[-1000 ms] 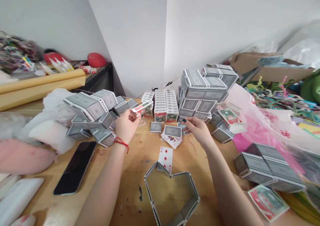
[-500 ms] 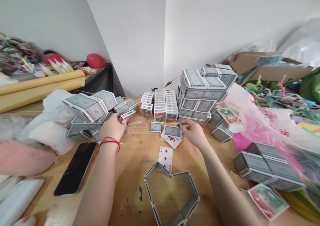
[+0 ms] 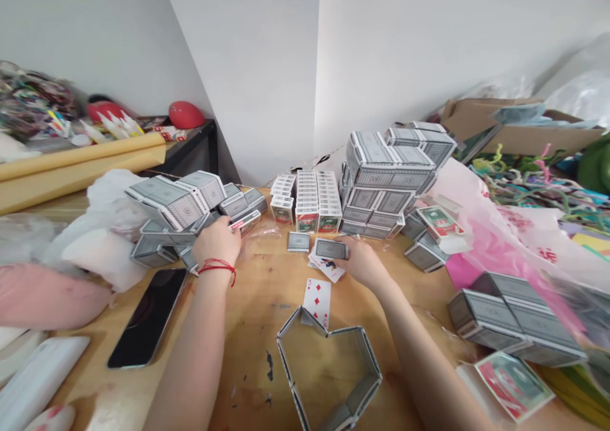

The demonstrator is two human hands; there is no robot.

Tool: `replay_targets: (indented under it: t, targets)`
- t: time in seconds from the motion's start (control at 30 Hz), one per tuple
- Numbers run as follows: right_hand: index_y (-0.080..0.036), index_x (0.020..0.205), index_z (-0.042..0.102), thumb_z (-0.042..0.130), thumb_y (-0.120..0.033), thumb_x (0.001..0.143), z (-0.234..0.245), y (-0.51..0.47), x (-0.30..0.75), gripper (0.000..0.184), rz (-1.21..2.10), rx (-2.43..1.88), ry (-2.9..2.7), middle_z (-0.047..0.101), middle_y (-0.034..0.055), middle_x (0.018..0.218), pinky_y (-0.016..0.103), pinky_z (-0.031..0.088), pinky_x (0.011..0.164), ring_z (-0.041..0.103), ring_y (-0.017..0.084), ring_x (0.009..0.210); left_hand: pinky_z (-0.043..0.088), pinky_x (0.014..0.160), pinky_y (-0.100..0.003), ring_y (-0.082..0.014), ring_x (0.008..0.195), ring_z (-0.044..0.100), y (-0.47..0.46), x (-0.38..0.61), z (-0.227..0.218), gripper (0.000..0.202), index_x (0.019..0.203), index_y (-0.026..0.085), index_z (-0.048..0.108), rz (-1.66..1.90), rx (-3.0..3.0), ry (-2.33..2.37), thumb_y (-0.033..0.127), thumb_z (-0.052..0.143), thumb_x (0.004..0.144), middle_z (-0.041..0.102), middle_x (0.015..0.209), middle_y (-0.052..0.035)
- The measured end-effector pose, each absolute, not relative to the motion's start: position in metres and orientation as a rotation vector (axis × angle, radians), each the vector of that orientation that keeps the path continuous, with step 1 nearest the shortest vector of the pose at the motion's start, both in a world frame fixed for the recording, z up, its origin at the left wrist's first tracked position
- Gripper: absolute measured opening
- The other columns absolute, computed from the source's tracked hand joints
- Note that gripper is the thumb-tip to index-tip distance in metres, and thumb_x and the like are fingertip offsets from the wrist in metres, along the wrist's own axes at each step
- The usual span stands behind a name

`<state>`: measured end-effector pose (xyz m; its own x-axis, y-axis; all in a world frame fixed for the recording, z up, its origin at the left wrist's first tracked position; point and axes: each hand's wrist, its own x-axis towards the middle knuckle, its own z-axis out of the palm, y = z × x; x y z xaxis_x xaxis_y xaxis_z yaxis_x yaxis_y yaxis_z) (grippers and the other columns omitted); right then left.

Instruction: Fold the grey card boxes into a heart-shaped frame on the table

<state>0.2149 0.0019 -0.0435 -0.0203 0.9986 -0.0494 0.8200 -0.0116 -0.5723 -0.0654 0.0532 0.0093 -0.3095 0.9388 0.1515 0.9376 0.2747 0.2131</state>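
Observation:
My left hand [image 3: 218,241], with a red string round the wrist, rests closed against a small card box [image 3: 246,221] at the foot of a pile of grey wrapped card packs [image 3: 176,205]. My right hand [image 3: 359,260] grips a small stack of grey-backed playing cards [image 3: 330,250], lifted just off a loose heap of cards [image 3: 324,268] on the wooden table [image 3: 252,316]. A three of diamonds [image 3: 317,299] lies face up nearer me, touching a heart-shaped outline of cards standing on edge [image 3: 331,370].
Rows of small card boxes [image 3: 306,201] and a tall stack of wrapped packs [image 3: 388,173] stand at the back. A black phone [image 3: 149,316] lies left, more packs [image 3: 509,320] and a pink plastic bag [image 3: 481,240] right. Yellow paper rolls [image 3: 76,164] lie far left.
My left hand carried the small card box left and down onto the table by the pile. My right hand moved left to the loose cards and closed on a stack of them.

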Motion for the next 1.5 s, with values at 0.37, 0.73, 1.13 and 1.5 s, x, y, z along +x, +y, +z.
replay_targets:
  t: [0.37,0.73,1.13,1.5]
  targets:
    - [-0.019,0.112,0.056,0.06,-0.019,0.071,-0.039,0.001,0.213,0.041,0.521,-1.918,-1.949,0.062,0.0103,0.106,0.029,0.041,0.079,0.058,0.023,0.096,0.041,0.06,-0.026,-0.0182,0.065,0.061,0.039,-0.036,0.02,0.02,0.086,0.025,0.067,0.861,2.141,2.095,0.031,0.051,0.076,0.067,0.068,-0.0003]
    - [-0.019,0.111,0.057,0.064,-0.024,0.069,-0.035,0.001,0.217,0.042,0.532,-1.916,-1.921,0.066,0.0083,0.099,0.028,0.042,0.072,0.06,0.021,0.085,0.042,0.059,-0.027,-0.018,0.075,0.061,0.031,0.008,-0.018,0.021,0.095,0.025,0.063,0.397,2.556,1.382,0.023,0.057,0.074,0.065,0.095,-0.0031]
    - [-0.02,0.109,0.057,0.065,-0.026,0.069,-0.031,-0.001,0.216,0.042,0.569,-1.873,-1.904,0.066,0.0068,0.099,0.029,0.042,0.073,0.06,0.02,0.083,0.043,0.086,-0.035,-0.0211,0.099,0.052,0.034,0.017,-0.036,0.024,0.099,0.02,0.062,0.521,2.694,1.177,0.025,0.061,0.076,0.059,0.103,-0.006]
    - [-0.022,0.108,0.056,0.055,-0.033,0.077,-0.029,-0.002,0.214,0.033,0.651,-1.737,-1.787,0.067,0.0044,0.096,0.028,0.043,0.071,0.06,0.017,0.076,0.04,0.077,-0.036,-0.0202,0.091,0.054,0.028,0.024,-0.029,0.021,0.093,0.018,0.063,0.606,2.923,1.139,0.014,0.044,0.084,0.064,0.091,-0.0063]
